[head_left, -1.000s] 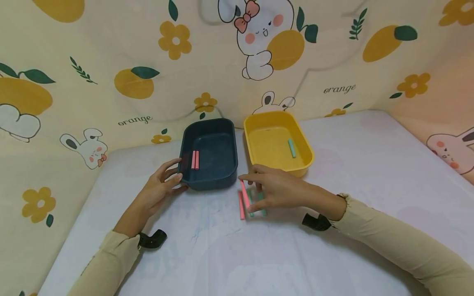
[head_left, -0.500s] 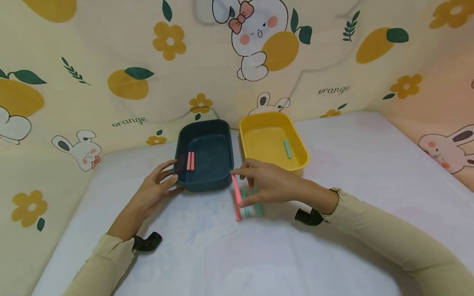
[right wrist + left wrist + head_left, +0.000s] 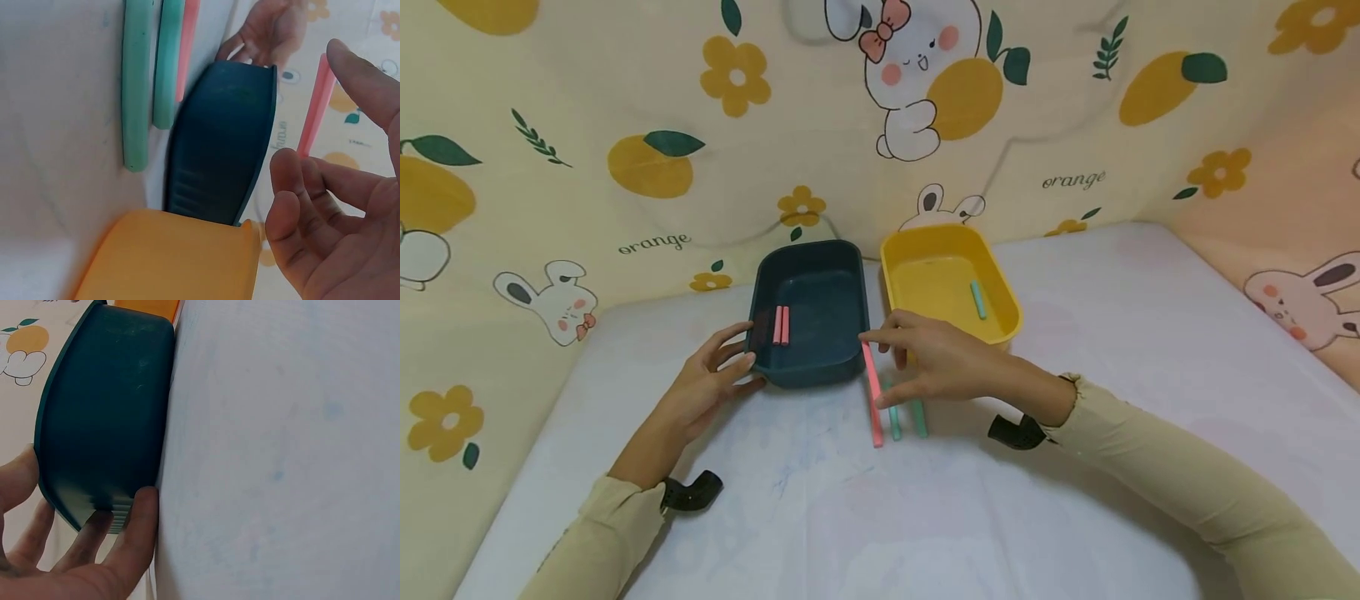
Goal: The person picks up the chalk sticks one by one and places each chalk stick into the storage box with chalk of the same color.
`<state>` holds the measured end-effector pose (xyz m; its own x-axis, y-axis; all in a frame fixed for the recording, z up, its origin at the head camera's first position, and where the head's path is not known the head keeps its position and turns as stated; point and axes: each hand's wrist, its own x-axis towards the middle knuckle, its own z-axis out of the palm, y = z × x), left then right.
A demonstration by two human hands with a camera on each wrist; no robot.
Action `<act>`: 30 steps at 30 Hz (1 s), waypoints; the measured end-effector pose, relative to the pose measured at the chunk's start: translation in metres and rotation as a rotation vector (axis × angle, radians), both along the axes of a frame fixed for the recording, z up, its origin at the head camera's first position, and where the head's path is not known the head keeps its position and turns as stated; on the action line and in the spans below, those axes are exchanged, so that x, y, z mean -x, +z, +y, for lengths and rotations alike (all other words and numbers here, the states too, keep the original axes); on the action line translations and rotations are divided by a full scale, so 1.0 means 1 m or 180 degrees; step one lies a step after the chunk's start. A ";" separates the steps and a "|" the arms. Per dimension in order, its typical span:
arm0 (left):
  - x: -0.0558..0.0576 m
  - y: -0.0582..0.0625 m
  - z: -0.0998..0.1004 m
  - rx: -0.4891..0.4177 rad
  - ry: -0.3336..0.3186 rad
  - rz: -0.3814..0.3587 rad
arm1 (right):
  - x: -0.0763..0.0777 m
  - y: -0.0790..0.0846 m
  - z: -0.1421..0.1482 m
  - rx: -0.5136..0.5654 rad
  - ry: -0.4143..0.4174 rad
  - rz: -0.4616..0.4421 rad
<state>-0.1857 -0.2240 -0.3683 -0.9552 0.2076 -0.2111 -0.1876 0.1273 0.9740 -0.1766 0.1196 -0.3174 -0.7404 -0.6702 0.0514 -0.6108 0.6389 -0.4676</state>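
My right hand (image 3: 943,358) pinches a pink stick (image 3: 317,106) lengthwise between thumb and fingertip, raised beside the near right corner of the dark blue bin (image 3: 827,367). Under it on the table lie another pink stick (image 3: 877,429) and two green sticks (image 3: 920,419), partly covered by the hand in the head view. My left hand (image 3: 707,383) holds the left end of the dark blue bin, one digit at its rim and other fingertips against its wall (image 3: 106,406). Two pink sticks (image 3: 781,325) lie side by side inside that bin.
A yellow bin (image 3: 951,242) stands right of the dark blue one, with one green stick (image 3: 978,298) in it. Behind both hangs a patterned cloth (image 3: 760,150) with rabbits and oranges. A white cover (image 3: 820,517) spreads over the table.
My right hand has lifted the pink stick up and left, away from the sticks on the table, toward the dark blue bin. The left hand stays at that bin; the head view has shifted slightly.
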 end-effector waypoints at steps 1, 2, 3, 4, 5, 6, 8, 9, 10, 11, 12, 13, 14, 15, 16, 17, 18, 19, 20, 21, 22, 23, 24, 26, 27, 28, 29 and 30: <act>0.000 0.000 0.000 0.0015 -0.0009 0.0005 | 0.001 0.001 -0.001 -0.0009 -0.0015 -0.0011; 0.000 0.000 -0.001 0.0038 -0.0019 0.0012 | 0.002 0.001 -0.001 -0.0019 -0.0027 -0.0007; 0.001 0.000 -0.001 0.0046 -0.0025 0.0021 | 0.003 0.001 -0.002 -0.0019 -0.0033 0.0002; 0.001 -0.001 -0.001 0.0045 -0.0031 0.0031 | 0.004 0.001 -0.003 -0.0012 -0.0028 0.0019; 0.001 -0.001 -0.001 0.0044 -0.0031 0.0034 | 0.005 0.002 -0.004 0.0004 -0.0021 0.0033; 0.001 -0.002 -0.002 0.0040 -0.0027 0.0037 | 0.006 0.002 -0.005 0.0021 -0.0013 0.0033; 0.000 -0.003 -0.003 0.0016 -0.0010 0.0032 | 0.009 0.003 -0.008 0.0060 0.0019 0.0033; -0.001 -0.004 -0.003 0.0000 -0.0003 0.0028 | 0.010 0.003 -0.010 0.0077 0.0036 0.0021; -0.001 -0.004 -0.003 -0.0004 0.0002 0.0029 | 0.011 0.003 -0.011 0.0079 0.0045 0.0016; -0.001 -0.004 -0.002 -0.0007 0.0008 0.0027 | 0.012 0.003 -0.013 0.0070 0.0043 0.0016; -0.001 -0.004 -0.002 -0.0010 0.0013 0.0032 | 0.013 0.003 -0.014 0.0065 0.0046 0.0016; -0.001 -0.004 -0.002 -0.0011 0.0018 0.0037 | 0.014 0.004 -0.016 0.0055 0.0046 0.0023; -0.001 -0.003 -0.001 -0.0008 0.0022 0.0043 | 0.015 0.004 -0.017 0.0045 0.0039 0.0024; -0.001 -0.003 -0.001 -0.0001 0.0026 0.0047 | 0.016 0.004 -0.019 0.0031 0.0037 0.0034; 0.000 -0.003 0.000 -0.0003 0.0028 0.0048 | 0.017 0.005 -0.020 0.0023 0.0031 0.0039; 0.000 -0.002 0.000 -0.0009 0.0032 0.0042 | 0.018 0.005 -0.021 0.0024 0.0026 0.0040; 0.001 -0.002 0.000 -0.0006 0.0037 0.0036 | 0.019 0.006 -0.022 0.0031 0.0023 0.0030; 0.001 -0.002 0.000 -0.0009 0.0043 0.0029 | 0.020 0.006 -0.022 0.0022 0.0011 0.0029; 0.001 -0.002 0.000 -0.0002 0.0048 0.0020 | 0.021 0.006 -0.023 0.0026 0.0010 0.0023; 0.001 -0.002 0.000 0.0002 0.0051 0.0012 | 0.022 0.006 -0.024 0.0029 0.0006 0.0019; 0.000 -0.002 0.000 -0.0003 0.0054 0.0001 | 0.023 0.006 -0.024 0.0029 -0.0002 0.0006; 0.000 -0.003 0.000 -0.0006 0.0055 -0.0005 | 0.024 0.006 -0.025 0.0028 -0.0012 -0.0007; 0.000 -0.003 0.000 -0.0003 0.0051 -0.0008 | 0.024 0.006 -0.025 0.0029 -0.0024 -0.0025; 0.000 -0.003 0.000 -0.0009 0.0043 -0.0014 | 0.026 0.006 -0.027 0.0023 -0.0064 -0.0072; 0.000 -0.003 0.000 -0.0023 0.0047 -0.0013 | 0.027 0.007 -0.028 0.0022 -0.0093 -0.0098; 0.000 -0.004 0.000 -0.0028 0.0052 -0.0010 | 0.028 0.007 -0.029 0.0016 -0.0107 -0.0106; 0.000 -0.004 0.000 -0.0028 0.0057 -0.0002 | 0.030 0.008 -0.030 0.0013 -0.0126 -0.0112; 0.000 -0.004 0.000 -0.0028 0.0062 0.0006 | 0.031 0.008 -0.031 0.0008 -0.0143 -0.0116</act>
<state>-0.1855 -0.2236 -0.3721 -0.9594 0.1908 -0.2076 -0.1881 0.1152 0.9754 -0.2075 0.0887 -0.3093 -0.7711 -0.6362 0.0256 -0.5641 0.6640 -0.4907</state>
